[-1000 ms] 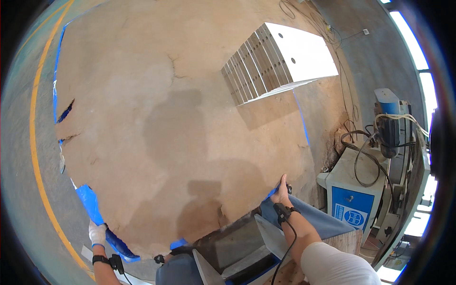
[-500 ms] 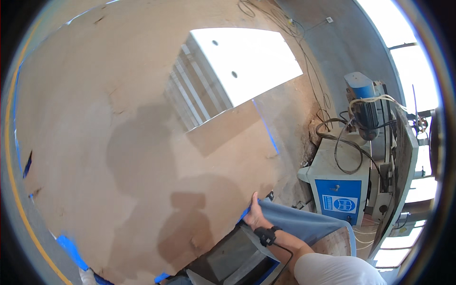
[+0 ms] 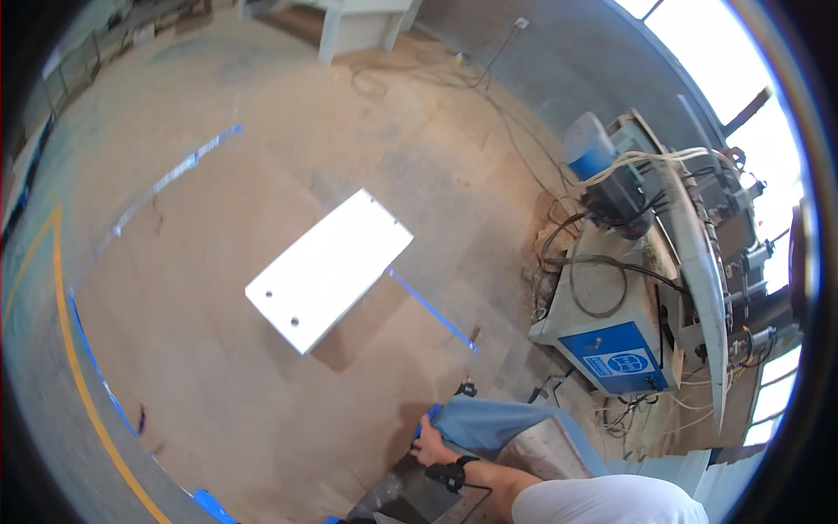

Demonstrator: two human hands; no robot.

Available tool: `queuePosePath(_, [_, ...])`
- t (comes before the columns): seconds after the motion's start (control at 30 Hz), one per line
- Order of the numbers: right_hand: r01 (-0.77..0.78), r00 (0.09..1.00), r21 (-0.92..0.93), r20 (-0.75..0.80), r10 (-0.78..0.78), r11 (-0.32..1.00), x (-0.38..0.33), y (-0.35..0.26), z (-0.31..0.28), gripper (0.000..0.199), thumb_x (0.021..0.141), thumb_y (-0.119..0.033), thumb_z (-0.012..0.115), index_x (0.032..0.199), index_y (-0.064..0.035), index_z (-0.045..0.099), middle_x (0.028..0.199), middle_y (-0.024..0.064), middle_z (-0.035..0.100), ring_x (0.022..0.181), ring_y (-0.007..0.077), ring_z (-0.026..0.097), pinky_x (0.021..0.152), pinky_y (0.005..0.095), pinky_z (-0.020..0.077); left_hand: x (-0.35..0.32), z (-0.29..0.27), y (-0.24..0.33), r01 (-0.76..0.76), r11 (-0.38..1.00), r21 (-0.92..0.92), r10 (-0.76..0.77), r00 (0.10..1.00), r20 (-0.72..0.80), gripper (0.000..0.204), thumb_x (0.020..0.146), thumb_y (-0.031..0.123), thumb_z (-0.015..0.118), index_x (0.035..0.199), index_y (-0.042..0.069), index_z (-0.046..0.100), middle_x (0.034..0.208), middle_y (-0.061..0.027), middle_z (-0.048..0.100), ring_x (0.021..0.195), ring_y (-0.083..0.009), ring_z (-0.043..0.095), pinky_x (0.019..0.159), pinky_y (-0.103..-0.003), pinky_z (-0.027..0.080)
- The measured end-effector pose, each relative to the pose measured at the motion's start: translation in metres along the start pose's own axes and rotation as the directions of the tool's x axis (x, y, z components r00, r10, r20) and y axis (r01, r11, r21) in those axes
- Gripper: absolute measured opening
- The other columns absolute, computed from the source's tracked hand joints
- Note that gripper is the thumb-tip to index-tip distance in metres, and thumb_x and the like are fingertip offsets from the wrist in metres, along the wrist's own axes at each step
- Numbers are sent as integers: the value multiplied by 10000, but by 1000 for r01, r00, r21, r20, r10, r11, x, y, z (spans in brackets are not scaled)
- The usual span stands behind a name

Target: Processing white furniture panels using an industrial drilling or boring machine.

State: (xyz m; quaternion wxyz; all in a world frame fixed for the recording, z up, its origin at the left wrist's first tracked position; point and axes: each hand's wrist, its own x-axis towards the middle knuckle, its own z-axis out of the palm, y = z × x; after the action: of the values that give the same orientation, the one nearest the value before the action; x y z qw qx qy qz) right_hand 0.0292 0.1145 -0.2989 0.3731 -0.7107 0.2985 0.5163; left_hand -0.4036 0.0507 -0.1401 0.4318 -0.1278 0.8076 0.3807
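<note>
My right hand [image 3: 429, 444] is at the lower middle, its forearm coming in from the lower right with a black band at the wrist. Its fingers curl against a bright blue edge [image 3: 425, 423] beside a hanging grey-blue cloth [image 3: 493, 425]. What lies inside the grip is hidden. Just below the hand shows a dark grey surface [image 3: 397, 489], partly cut off by the frame. Farther off, a white oblong panel [image 3: 332, 271] with two round holes near its closer end stands apart from the hand. My left hand is out of sight.
A machine cabinet with a blue door [image 3: 611, 358] stands at the right, carrying a motor [image 3: 615, 196] and loose cables. Blue tape [image 3: 432, 310] and a yellow line [image 3: 74, 332] mark the brown floor. Cables run along the far wall [image 3: 524, 79]. A white table [image 3: 358, 31] stands at the back.
The view has swung, bringing the back table into sight. The white panel appears smaller and farther left. My right hand keeps its place beside the cloth, fingers now more visibly curled.
</note>
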Motion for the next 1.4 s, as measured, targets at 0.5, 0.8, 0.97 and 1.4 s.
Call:
queuePosePath(0.5, [775,-187,474,803,-565,418,-332,-298,-182,416,991,-257,528,1361,-73,478,1225,71,615,1050,181,604,927,320,478,-461,219,-75,-393,914,-102,255,358,898,463,1011,258,471,1384,-8,407,1195,-165,556,1134,-260,539,1058,-441,406])
queuePosePath(0.8, [687,-719,-49,-190,-669,-725,-352,-400,-486,246,803,-5,697,1044,-20,649,912,97,685,727,242,644,632,335,526,-740,376,-205,-683,-171,-710,207,-729,652,391,824,102,657,1196,4,583,1131,-132,602,1077,-246,576,957,-357,441])
queuePosePath(0.97, [822,-547,-395,-348,-761,-410,-305,-385,-563,217,868,-125,684,1076,-70,656,905,66,688,762,215,635,664,318,529,-741,428,-241,-403,-624,-669,49,-875,481,359,832,211,655,1136,27,603,1190,-157,593,1102,-337,553,973,-429,431])
queuePosePath(1.4, [868,-246,-494,-501,-830,41,-363,-221,-654,382,884,-289,667,1209,-95,611,1012,99,681,969,252,643,836,338,522,-760,397,-221,-359,-676,-643,-41,-853,520,490,915,438,540,1159,25,639,1203,-164,631,1140,-316,564,992,-401,417])
